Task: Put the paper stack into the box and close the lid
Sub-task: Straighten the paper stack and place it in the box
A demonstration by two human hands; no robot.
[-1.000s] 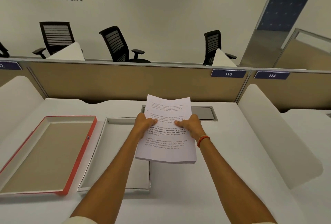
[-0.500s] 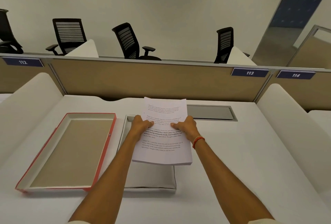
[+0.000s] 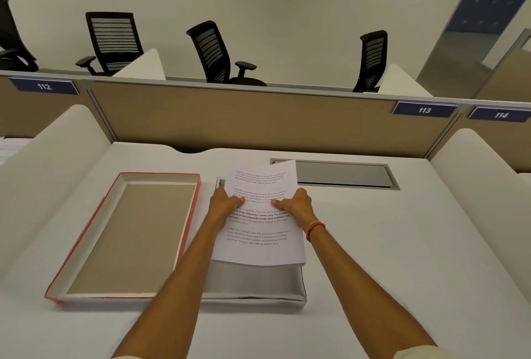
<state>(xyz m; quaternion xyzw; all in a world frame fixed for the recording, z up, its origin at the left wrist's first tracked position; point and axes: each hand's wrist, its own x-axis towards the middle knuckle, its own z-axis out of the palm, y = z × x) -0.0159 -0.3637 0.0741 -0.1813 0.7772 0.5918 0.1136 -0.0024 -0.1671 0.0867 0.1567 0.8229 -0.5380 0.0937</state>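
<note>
Paper stack (image 3: pixel 260 232) hides most of the box (image 3: pixel 258 286).

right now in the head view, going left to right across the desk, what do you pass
red-edged lid → left hand → paper stack, held over the white box → right hand → grey desk hatch

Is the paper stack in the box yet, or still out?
Still out. Both hands, left hand and right hand, hold the paper stack above the open box; its near edge overhangs the bare box floor.
</note>
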